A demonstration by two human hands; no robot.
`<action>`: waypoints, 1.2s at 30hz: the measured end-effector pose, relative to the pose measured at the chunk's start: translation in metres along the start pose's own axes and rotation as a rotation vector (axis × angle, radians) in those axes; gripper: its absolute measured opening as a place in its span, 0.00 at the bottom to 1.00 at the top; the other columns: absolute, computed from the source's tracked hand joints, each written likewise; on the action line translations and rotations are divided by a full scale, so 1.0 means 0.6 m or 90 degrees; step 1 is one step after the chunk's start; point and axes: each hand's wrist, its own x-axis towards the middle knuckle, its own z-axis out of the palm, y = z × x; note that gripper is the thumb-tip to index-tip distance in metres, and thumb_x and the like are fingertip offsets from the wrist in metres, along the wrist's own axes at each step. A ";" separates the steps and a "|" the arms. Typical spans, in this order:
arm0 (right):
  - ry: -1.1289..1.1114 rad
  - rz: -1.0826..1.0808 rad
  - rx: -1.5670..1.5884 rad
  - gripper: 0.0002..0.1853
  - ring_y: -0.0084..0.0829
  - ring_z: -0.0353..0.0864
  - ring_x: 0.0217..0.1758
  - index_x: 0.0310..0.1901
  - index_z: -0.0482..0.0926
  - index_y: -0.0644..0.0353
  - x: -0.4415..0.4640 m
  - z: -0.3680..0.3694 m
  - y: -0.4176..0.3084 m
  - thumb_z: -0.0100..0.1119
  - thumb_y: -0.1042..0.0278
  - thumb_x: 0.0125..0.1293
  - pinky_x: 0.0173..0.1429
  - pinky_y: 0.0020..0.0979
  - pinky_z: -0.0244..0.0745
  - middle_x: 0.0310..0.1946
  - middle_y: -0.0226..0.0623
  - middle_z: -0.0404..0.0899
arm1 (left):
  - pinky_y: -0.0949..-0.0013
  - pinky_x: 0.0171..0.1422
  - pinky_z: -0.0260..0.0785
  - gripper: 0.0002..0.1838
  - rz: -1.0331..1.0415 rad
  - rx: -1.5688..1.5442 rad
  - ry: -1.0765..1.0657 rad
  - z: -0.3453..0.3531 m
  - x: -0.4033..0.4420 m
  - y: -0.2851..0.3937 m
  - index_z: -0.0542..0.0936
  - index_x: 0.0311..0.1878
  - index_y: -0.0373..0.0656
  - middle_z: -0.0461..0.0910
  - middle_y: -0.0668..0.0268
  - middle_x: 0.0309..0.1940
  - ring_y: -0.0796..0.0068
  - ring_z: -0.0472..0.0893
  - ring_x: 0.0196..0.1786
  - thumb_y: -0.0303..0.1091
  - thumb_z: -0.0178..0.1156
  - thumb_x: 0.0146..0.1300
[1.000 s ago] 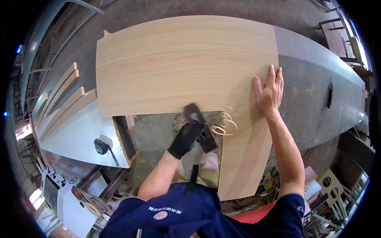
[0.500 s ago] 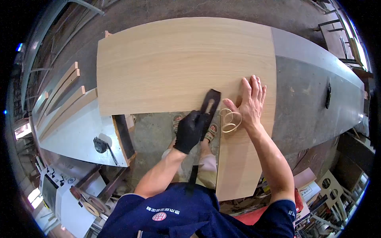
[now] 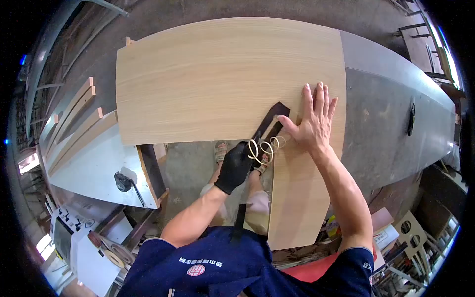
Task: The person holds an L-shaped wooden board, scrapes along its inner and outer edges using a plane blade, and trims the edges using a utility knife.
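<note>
The gloved left hand [image 3: 236, 167] is holding a hand plane [image 3: 265, 123] in an apparently closed grip at the inner corner of the panel [image 3: 227, 79], a shaving [image 3: 271, 147] is looping over it, and the right hand [image 3: 316, 126], fingers extended, is lying flat on the panel.

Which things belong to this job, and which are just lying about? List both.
Seemingly in the job: dark tool, held by the gloved left hand; board, under the right hand; pale curl.

Apparently lying about: wood strips; left black item; right black item.
</note>
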 end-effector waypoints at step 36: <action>-0.013 0.142 0.058 0.43 0.53 0.47 0.83 0.75 0.57 0.69 -0.332 -0.020 0.159 0.50 0.39 0.73 0.83 0.54 0.38 0.78 0.57 0.52 | 0.66 0.45 0.73 0.14 0.042 0.047 -0.188 0.029 0.079 0.041 0.80 0.52 0.38 0.82 0.67 0.33 0.76 0.79 0.37 0.39 0.58 0.75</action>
